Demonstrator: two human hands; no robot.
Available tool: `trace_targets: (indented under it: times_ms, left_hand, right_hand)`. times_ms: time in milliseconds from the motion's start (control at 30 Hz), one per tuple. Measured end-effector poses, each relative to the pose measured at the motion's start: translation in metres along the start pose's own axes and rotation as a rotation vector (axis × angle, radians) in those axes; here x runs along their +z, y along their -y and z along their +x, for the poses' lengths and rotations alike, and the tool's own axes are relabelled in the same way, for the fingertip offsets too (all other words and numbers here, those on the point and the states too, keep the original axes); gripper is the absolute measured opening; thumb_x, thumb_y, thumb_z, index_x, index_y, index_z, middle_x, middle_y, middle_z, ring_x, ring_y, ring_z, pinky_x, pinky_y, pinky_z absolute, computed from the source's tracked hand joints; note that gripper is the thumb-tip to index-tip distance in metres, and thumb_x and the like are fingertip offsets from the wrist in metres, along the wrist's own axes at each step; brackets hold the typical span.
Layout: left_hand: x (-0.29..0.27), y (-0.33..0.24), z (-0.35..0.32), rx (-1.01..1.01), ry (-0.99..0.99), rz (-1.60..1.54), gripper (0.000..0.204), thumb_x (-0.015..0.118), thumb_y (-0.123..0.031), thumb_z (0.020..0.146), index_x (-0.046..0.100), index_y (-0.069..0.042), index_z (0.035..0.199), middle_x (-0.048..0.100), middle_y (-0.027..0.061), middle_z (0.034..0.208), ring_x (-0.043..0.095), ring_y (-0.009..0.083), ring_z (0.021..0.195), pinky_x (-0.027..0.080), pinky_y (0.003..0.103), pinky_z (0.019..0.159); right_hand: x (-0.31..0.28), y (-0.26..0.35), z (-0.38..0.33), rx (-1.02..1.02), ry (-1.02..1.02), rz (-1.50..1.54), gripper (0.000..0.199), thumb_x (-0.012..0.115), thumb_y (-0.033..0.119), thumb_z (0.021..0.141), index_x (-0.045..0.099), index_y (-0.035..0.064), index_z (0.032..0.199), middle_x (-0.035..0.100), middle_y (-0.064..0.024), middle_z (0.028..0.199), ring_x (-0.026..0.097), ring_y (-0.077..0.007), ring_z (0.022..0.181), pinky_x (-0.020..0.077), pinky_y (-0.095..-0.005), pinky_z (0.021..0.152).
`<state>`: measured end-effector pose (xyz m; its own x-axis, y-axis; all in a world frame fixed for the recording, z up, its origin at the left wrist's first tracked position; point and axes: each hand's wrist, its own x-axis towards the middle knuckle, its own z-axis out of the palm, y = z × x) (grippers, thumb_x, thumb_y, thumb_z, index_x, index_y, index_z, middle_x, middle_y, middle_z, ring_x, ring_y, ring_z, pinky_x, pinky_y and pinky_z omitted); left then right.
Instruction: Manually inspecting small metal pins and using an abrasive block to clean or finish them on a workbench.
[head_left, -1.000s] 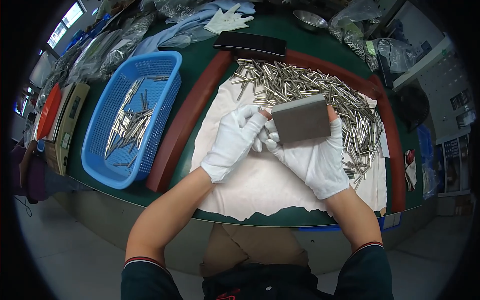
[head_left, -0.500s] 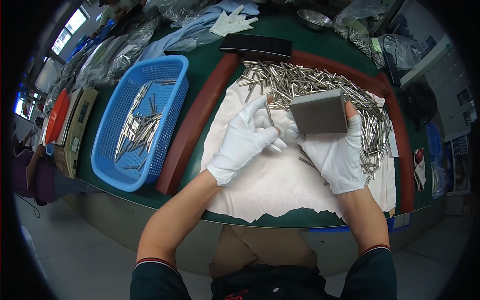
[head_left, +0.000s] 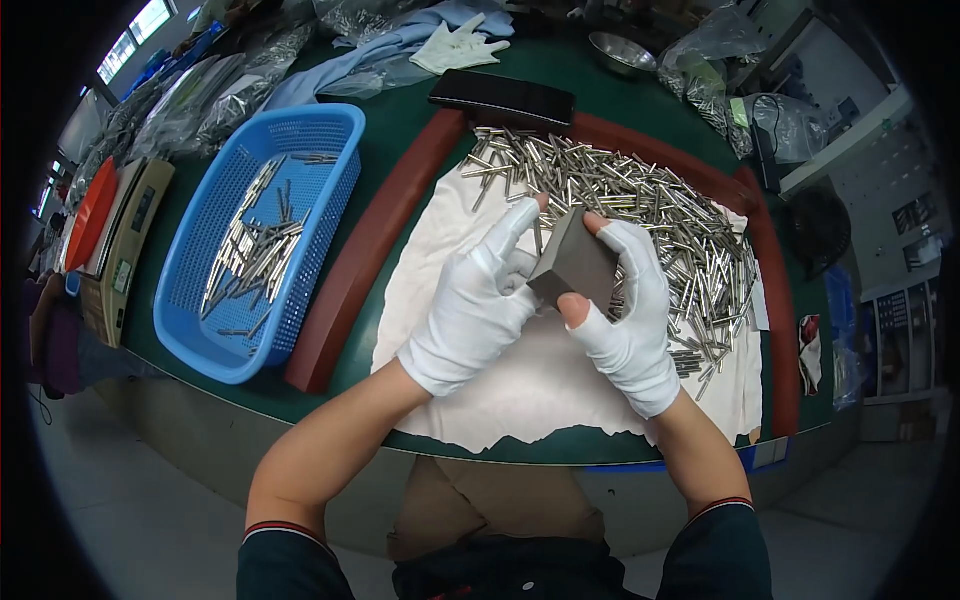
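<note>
My right hand [head_left: 637,325], in a white glove with bare fingertips, grips a dark grey rectangular block [head_left: 590,265] between thumb and fingers. Close against the block's left side, my left hand [head_left: 465,315], gloved the same way, pinches a slim metal pin [head_left: 538,240] at its index fingertip. The pin's lower end is hidden behind the fingers and block. Beyond both hands, a heap of shiny metal pins [head_left: 640,190] spreads over a pale pink cloth [head_left: 440,240] and down its right side.
Dark red rails [head_left: 345,290] border the cloth. A blue perforated basket [head_left: 335,215] holding more pins stands at left, beside a scale [head_left: 130,255] with an orange tray [head_left: 92,215]. A black phone-like slab [head_left: 500,97] lies on the far rail; a metal bowl [head_left: 625,52] sits behind.
My right hand has turned the block from its broad face to an edge-on tilt and brought it left, against my left hand. The whole view has shifted slightly.
</note>
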<state>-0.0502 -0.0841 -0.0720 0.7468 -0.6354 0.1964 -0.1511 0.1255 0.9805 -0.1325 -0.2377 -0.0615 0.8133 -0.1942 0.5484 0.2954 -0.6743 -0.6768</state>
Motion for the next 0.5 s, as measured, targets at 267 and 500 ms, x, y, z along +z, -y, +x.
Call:
trace_targets:
  times_ms: [267, 500]
  left_hand:
    - [-0.002, 0.010, -0.002, 0.406, -0.011, 0.306, 0.071, 0.059, 0.009, 0.076, 0.041, -0.012, 0.142, 0.057, 0.0107, 0.076, 0.058, 0.0246, 0.062, 0.049, 0.028, 0.063]
    - [-0.001, -0.012, -0.006, -0.048, 0.094, -0.127, 0.058, 0.057, 0.004, 0.089, 0.035, -0.003, 0.142, 0.055, 0.0087, 0.127, 0.060, 0.0088, 0.078, 0.051, 0.021, 0.066]
  right_hand:
    - [0.001, -0.001, -0.002, -0.062, -0.043, 0.047, 0.069, 0.076, 0.041, 0.071, 0.053, -0.0017, 0.120, 0.053, -0.0145, 0.108, 0.055, -0.0240, 0.093, 0.0465, -0.0330, 0.079]
    - [-0.005, -0.009, 0.002, 0.169, -0.129, 0.120, 0.061, 0.074, 0.038, 0.076, 0.055, -0.0043, 0.115, 0.054, -0.0127, 0.107, 0.056, -0.0223, 0.097, 0.0451, -0.0323, 0.087]
